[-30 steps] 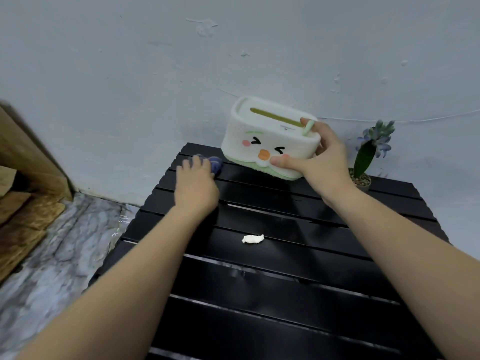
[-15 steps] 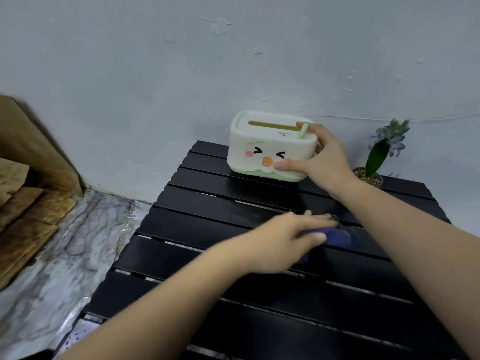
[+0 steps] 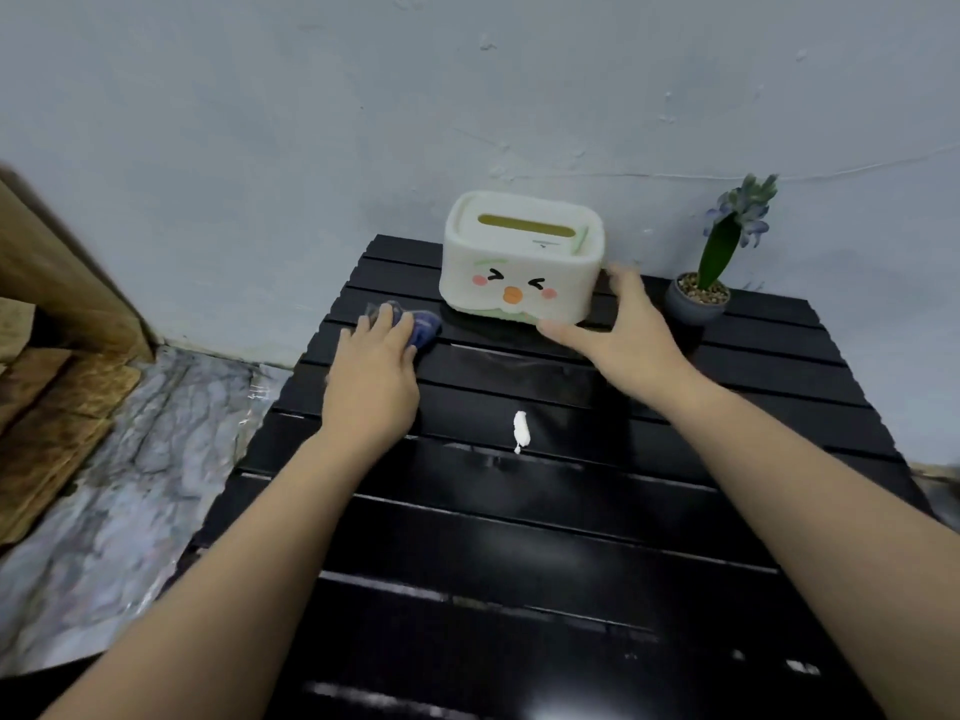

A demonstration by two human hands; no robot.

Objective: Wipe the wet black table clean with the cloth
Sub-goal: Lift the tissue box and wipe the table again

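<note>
The black slatted table [image 3: 545, 537] fills the lower middle of the view, with shiny wet streaks on its slats. My left hand [image 3: 371, 379] presses a dark blue cloth [image 3: 423, 327] flat on the table's far left part, just left of the tissue box. The white tissue box with a cartoon face [image 3: 519, 262] stands at the back of the table. My right hand [image 3: 621, 330] is at the box's right front corner, fingers spread, thumb under the front edge. A small white scrap [image 3: 521, 431] lies mid-table between my arms.
A small potted plant with purple flowers [image 3: 714, 272] stands at the table's back right against the pale wall. Marble-patterned floor [image 3: 119, 501] lies left of the table, with wooden boards [image 3: 47, 366] stacked further left.
My left hand swept the cloth from mid-table back to the far left, uncovering the white scrap. My right hand's grip on the tissue box has loosened and the box now stands flat.
</note>
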